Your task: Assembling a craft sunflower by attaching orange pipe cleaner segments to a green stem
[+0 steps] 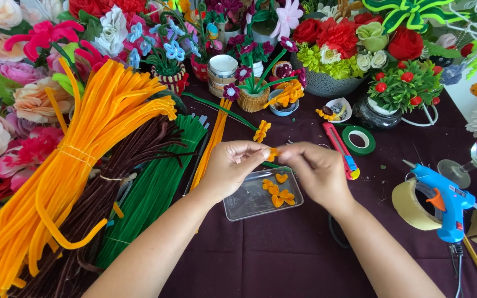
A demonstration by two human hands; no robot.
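A small orange pipe-cleaner piece (273, 153) is pinched between both hands above the middle of the desk (282, 254). Left hand (232, 168) and right hand (313, 171) each close their fingertips narrowly on it. Directly below lies a clear shallow tray (244, 205) holding orange petal loops (277, 193). Bundles of orange (78, 160), brown (111, 187) and green pipe cleaners (155, 187) lie toward the left edge; a blue glue gun (443, 201) sits near the right edge.

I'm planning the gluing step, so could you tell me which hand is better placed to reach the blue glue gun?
Probably the right hand. The blue glue gun stands on that side of the table, past the tape roll, while the left hand sits farther away. Both hands pinch a small orange petal piece.
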